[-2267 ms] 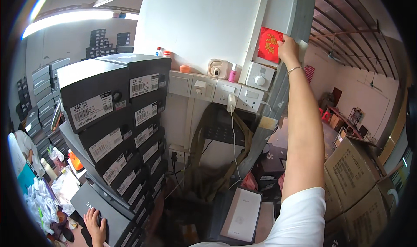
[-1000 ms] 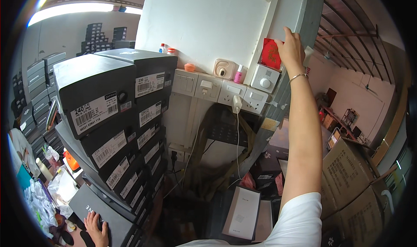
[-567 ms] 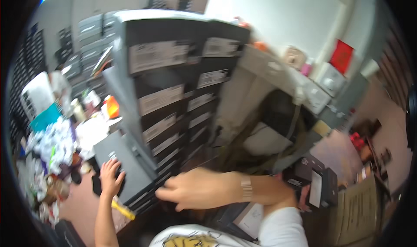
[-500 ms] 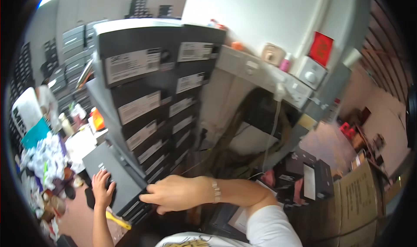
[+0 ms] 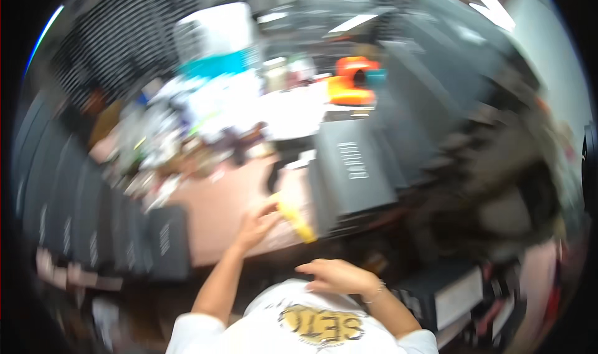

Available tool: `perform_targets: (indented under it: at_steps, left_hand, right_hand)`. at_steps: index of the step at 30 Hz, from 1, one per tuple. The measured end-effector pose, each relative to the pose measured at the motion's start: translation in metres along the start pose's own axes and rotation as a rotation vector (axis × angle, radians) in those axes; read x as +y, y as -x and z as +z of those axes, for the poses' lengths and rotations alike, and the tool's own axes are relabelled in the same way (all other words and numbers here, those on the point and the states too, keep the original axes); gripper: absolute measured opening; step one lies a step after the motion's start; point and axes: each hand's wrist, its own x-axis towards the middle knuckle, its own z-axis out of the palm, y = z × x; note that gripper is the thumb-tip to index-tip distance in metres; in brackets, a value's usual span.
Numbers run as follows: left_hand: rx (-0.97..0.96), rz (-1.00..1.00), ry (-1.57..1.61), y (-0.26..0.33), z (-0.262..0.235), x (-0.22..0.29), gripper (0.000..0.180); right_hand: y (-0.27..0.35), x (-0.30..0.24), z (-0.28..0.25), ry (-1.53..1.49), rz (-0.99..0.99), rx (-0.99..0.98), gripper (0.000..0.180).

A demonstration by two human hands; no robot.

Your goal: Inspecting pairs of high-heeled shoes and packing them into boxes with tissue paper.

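My left hand (image 5: 257,226) reaches over the pink tabletop (image 5: 215,217), its fingers apart and its fingertips beside a slim yellow tool (image 5: 294,219). Blur hides whether they touch it. In front of my shirt hovers my right hand (image 5: 336,276), fingers loosely apart, with nothing visible in it. To the right of the yellow tool, a dark grey shoe box (image 5: 355,167) with pale lettering lies on a low pile at the table's right side.
Dark boxes (image 5: 165,242) stand in a row at the left. White crumpled paper and clutter (image 5: 218,105) cover the table's far part, near an orange bottle-like object (image 5: 352,83). Tall stacked boxes (image 5: 417,98) rise at the right; another box (image 5: 458,298) sits lower right.
My view has swung left, from the box stack to the table. The left hand has left the shoe box for the yellow tool; the right hand has drawn back from the stack.
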Motion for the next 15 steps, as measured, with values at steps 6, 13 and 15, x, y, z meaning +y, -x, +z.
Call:
perform_targets:
  at_steps: [6, 13, 15]
  left_hand:
    - [0.704, -0.152, -0.518, 0.153, -0.166, -0.013, 0.025]
    - [0.707, -0.787, -0.742, 0.293, -0.229, -0.134, 0.055]
    - [0.732, -0.773, -0.792, 0.286, -0.217, -0.141, 0.058]
  right_hand:
    - [-0.158, -0.015, 0.096, -0.311, -0.034, -0.072, 0.052]
    - [-0.347, -0.017, 0.255, -0.679, 0.292, -0.085, 0.081]
    - [-0.378, -0.024, 0.286, -1.059, 0.455, -0.042, 0.087]
